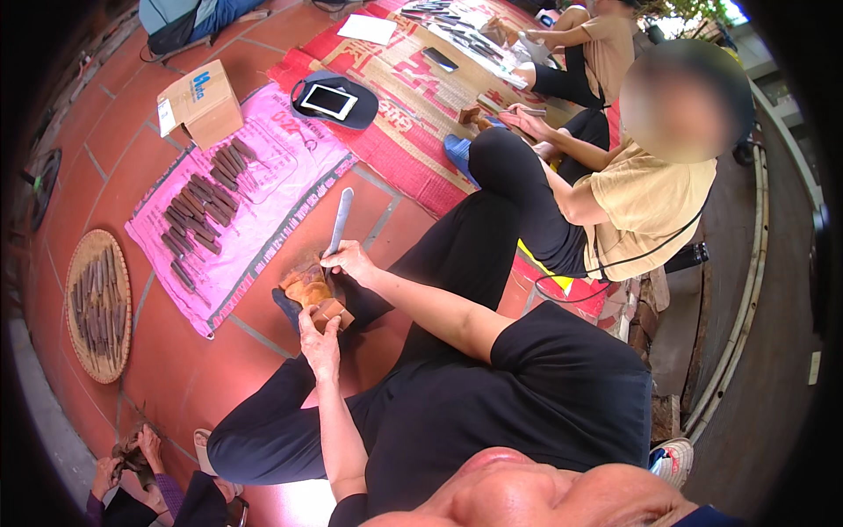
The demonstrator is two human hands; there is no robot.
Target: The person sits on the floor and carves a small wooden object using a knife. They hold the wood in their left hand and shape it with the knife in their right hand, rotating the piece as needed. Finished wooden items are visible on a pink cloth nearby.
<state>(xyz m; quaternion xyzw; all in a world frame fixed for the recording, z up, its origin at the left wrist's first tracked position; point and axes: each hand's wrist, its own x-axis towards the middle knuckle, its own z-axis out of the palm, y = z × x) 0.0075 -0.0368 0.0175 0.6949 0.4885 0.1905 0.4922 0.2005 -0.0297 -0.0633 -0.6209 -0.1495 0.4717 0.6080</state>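
Note:
My right hand (351,261) grips a long, slim grey tool (341,220) that slants upward out of the fist; its lower end is hard to make out. Just below, my left hand (320,345) is closed on a small brown block (331,314), with the thumb and fingers at its sides. An orange-brown, rounded piece (305,285) lies against a dark pad beside both hands, by my bent leg. Whether the block touches this piece I cannot tell.
Dark brown sticks (200,211) lie in rows on a pink sack (272,145). A round woven tray (123,342) holds more. Beyond are a cardboard box (200,101) and a cap (362,104) with a phone (329,101). Co-workers sit at right (650,193) and lower left.

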